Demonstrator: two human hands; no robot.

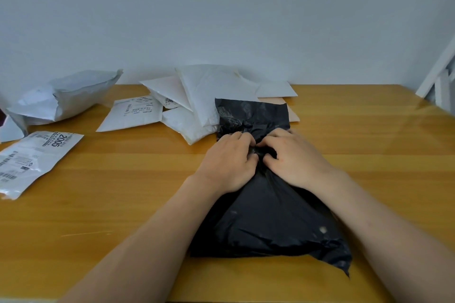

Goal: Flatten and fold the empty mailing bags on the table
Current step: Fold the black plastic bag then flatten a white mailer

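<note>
- The wooden table (123, 204) carries one black bag (266, 216), lying lengthwise in front of the person, its far end overlapping the white pile.
- Both hands bunch its pinched middle: the left hand (229, 162) and right hand (293, 157) have fingers curled, gripping gathered plastic.
- Flattening seems under way; next likely calls for spreading outward to press air out.
- About seven pale bags (204, 96) wait behind and left; exact count unclear.
</note>
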